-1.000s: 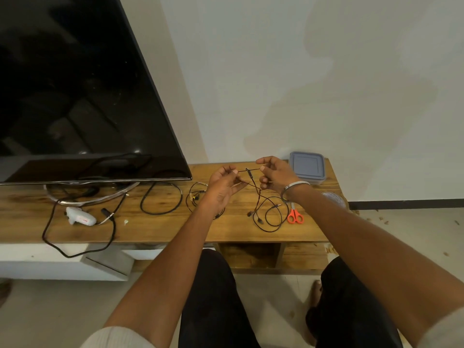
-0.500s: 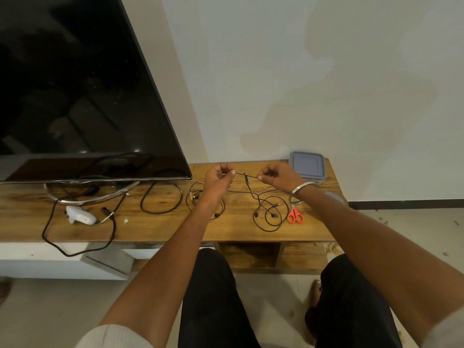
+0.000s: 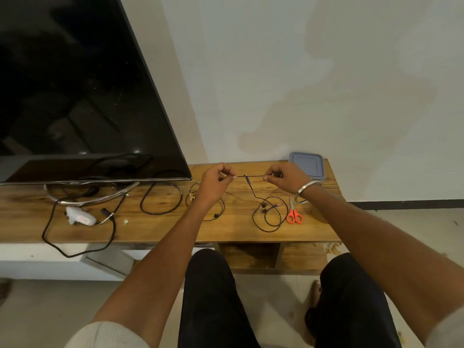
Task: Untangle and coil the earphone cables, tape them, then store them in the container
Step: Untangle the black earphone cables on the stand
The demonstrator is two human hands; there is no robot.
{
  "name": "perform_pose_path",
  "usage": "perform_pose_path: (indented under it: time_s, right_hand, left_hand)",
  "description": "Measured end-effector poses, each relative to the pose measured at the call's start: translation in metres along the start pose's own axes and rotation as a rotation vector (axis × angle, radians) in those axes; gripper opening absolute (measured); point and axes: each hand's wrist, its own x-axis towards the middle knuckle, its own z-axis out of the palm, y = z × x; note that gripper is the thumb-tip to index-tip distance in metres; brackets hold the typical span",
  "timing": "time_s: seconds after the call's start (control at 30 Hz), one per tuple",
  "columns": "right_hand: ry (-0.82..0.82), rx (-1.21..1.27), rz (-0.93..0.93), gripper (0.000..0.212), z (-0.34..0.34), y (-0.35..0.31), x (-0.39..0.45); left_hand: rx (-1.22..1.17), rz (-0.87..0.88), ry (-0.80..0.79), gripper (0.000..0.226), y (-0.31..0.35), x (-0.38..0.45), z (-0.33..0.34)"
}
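The television (image 3: 75, 84) runs off the frame's top and left edges. The left hand (image 3: 213, 184) hides part of a second cable (image 3: 218, 212) at centre. The earbuds (image 3: 263, 207) are too small to make out.

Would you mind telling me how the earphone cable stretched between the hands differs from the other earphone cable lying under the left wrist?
The held earphone cable is pulled straight between the left hand and right hand; the second earphone cable lies untouched on the wooden table. The held one trails into loose loops near the scissors; the second sits partly hidden by the left wrist. Both are thin, black and untaped.
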Motion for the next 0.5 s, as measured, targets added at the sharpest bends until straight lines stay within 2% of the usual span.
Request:
perform_pose_path:
  time_s: [0.37,0.5]
  right_hand:
    - [0.044,-0.048,0.018,0.022,-0.0061,0.0034,-0.0043]
    - [0.058,0.009,0.03,0.021,-0.0032,0.0024,-0.0027]
  left_hand:
    - [0.231,0.038,-0.001,0.015,-0.0078,0.0042,-0.0123]
    - [0.235,-0.072,0.002,0.017,-0.0049,0.0041,-0.0096]
